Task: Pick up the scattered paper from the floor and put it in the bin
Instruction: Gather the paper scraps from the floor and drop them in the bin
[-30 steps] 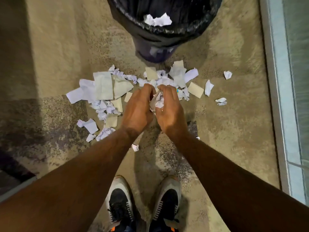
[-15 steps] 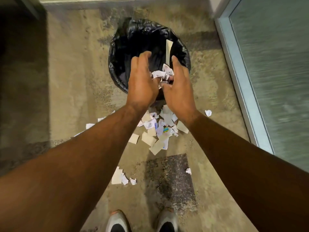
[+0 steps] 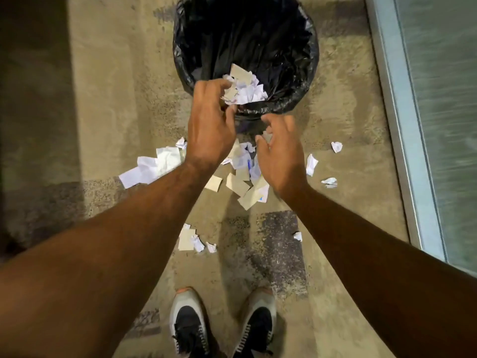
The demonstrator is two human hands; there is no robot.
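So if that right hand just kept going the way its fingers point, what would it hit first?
Probably the near outer wall of the black-lined bin. The right hand sits just short of it, loosely curled fingers aimed at the liner below the rim. Depth is unclear from above, so it might pass over the rim.

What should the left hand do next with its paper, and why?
Probably open the left hand and let go: its bunch of paper scraps already sits over the bin mouth, inside the near rim. The right hand looks empty, above the floor pile.
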